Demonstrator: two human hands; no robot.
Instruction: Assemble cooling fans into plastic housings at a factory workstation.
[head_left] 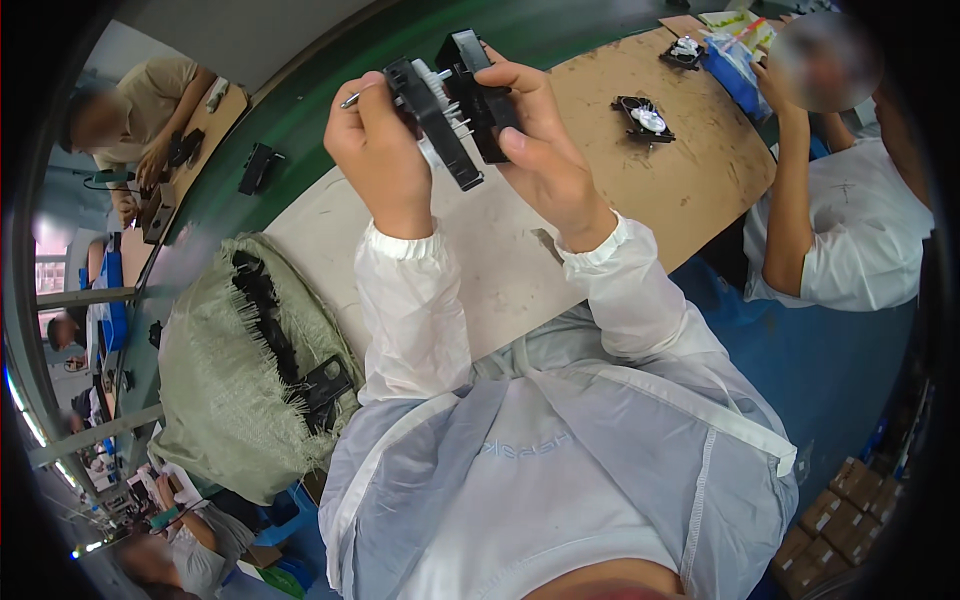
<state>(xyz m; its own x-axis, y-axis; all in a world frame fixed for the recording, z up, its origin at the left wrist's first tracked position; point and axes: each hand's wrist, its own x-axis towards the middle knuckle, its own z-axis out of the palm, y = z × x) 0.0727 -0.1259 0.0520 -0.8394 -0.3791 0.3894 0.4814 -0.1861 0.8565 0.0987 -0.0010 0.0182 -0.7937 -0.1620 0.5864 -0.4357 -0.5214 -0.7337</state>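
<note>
My left hand (pixel 388 165) is closed around a black plastic gear housing (pixel 432 120). White gears show along its inner side, and a thin metal shaft (pixel 350 99) sticks out past my thumb. My right hand (pixel 548 150) grips a black plastic cover (pixel 492 112), thumb on the near end and fingers on the far side. Both parts are raised above the work board, tilted and side by side, with the gears facing the cover. Whether the two parts touch at the far end I cannot tell.
A woven sack (pixel 205 400) of black plastic parts stands at my left. Another black part (pixel 260 168) rests on the green belt (pixel 300 120). On the brown board (pixel 700 155) are black-and-white assemblies (pixel 645 120). A co-worker (pixel 835 225) sits at right, near a blue bag (pixel 730 75).
</note>
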